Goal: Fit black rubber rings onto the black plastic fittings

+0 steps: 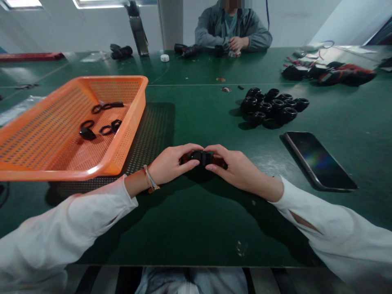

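My left hand (173,163) and my right hand (231,165) meet in front of me, just above the green table. Between them is a small black part (206,158), gripped from both sides by thumbs and fingers. My fingers cover much of it, so I cannot tell whether it is one piece or two pressed together. To the left, an orange basket (118,161) holds several black ring-shaped parts (105,130). A pile of black rounded, hollow parts (277,105) lies beyond my right hand.
A phone (320,161) lies flat on the green table (190,228) at right. Farther back are a bundle of black and red items (330,73), a white round object (164,58) and dark tools (121,51). A person (234,30) sits across the table, hands together.
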`<state>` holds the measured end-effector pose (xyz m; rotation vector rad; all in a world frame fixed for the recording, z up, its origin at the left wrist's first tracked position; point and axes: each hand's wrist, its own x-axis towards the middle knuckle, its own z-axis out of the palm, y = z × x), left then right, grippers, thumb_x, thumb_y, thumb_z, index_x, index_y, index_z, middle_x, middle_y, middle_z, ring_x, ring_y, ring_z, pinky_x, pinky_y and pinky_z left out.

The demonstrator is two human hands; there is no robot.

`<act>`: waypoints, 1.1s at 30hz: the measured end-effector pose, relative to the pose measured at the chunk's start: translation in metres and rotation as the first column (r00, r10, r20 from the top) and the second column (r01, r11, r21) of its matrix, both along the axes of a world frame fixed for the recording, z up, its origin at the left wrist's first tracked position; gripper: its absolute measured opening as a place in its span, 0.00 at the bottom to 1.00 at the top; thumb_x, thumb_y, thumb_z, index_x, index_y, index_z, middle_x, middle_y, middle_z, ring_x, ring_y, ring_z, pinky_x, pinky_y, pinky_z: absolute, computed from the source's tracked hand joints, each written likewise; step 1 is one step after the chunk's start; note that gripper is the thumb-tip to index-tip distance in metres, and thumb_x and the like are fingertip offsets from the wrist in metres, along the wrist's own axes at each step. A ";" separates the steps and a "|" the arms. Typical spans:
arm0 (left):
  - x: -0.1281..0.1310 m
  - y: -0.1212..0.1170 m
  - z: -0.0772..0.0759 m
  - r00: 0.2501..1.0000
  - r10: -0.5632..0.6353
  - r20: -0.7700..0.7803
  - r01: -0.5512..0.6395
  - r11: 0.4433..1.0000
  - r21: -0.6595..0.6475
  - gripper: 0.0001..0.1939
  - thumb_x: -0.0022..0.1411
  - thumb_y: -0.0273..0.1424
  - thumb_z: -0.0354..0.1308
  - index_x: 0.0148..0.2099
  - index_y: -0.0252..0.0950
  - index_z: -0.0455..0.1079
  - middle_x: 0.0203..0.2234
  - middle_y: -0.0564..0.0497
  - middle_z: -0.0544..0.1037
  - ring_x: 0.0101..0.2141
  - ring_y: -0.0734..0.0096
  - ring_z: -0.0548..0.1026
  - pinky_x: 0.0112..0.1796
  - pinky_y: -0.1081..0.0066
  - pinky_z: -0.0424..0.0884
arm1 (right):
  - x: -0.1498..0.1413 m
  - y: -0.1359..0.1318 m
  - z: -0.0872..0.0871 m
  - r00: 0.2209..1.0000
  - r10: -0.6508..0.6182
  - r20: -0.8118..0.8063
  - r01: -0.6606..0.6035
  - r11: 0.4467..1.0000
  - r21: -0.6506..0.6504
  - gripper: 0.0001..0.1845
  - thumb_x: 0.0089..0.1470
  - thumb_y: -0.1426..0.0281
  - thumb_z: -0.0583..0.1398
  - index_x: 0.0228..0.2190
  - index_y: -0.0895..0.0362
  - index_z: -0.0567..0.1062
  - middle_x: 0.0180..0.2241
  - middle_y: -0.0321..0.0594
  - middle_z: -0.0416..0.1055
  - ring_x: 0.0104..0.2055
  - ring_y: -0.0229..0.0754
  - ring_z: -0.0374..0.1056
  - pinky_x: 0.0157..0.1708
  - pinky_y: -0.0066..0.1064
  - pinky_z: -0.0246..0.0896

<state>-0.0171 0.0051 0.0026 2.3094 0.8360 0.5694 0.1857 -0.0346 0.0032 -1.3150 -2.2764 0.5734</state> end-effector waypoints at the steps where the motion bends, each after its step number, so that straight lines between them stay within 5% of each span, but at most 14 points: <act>1: 0.000 0.000 0.000 1.000 0.001 -0.001 -0.001 1.000 -0.001 0.16 0.61 0.33 0.51 0.50 0.34 0.67 0.40 0.49 0.77 0.33 0.71 0.73 0.34 0.74 0.66 | 0.000 0.000 0.000 1.000 0.001 0.000 -0.001 1.000 0.003 0.15 0.54 0.72 0.57 0.45 0.56 0.66 0.32 0.40 0.77 0.33 0.44 0.75 0.31 0.33 0.66; 33: 0.000 0.000 0.000 1.000 0.001 -0.005 -0.001 1.000 0.007 0.16 0.60 0.33 0.51 0.48 0.32 0.69 0.38 0.49 0.78 0.32 0.72 0.73 0.34 0.74 0.66 | 0.000 -0.001 0.002 1.000 0.026 0.008 -0.027 0.999 0.024 0.15 0.53 0.73 0.57 0.44 0.59 0.66 0.28 0.39 0.74 0.28 0.40 0.70 0.25 0.28 0.59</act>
